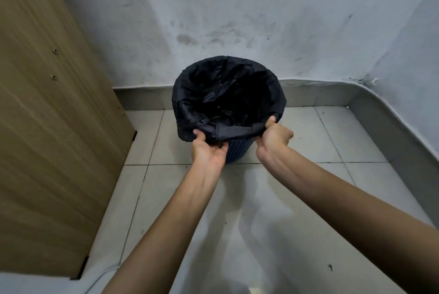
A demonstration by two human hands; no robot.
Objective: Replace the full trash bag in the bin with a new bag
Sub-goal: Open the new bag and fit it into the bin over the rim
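Head view: black trash bag [228, 94] lines the blue bin [237, 151] at frame centre, on floor tiles [344, 137]. Left hand [209, 148] and right hand [274, 135] pinch its near rim fold. Likely step: peeling the rim free; next, lift evenly.

Bag [228, 94] in bin [237, 148]; wooden panel [47, 115] left; wall [237, 20] behind.
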